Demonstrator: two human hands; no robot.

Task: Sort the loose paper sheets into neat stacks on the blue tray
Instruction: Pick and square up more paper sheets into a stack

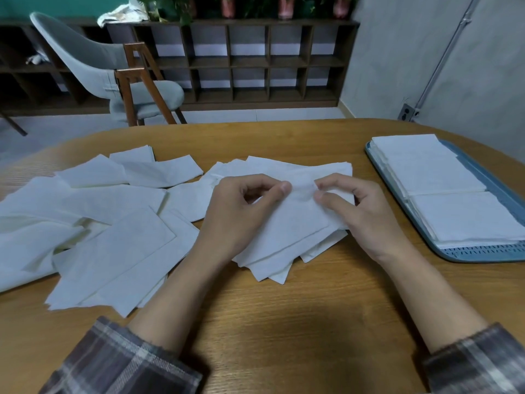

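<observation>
Many loose paper sheets (pixel 108 223) overlap on the left half of the table (pixel 284 308), too layered to count. Two hands meet at centre: left hand (pixel 238 217) and right hand (pixel 360 214) each pinch the top sheet (pixel 298 214) of a small pile. One blue tray (pixel 477 255), right, carries two piles, the far stack (pixel 426 166) and the near stack (pixel 468 217); the tray's right side is cut off.
</observation>
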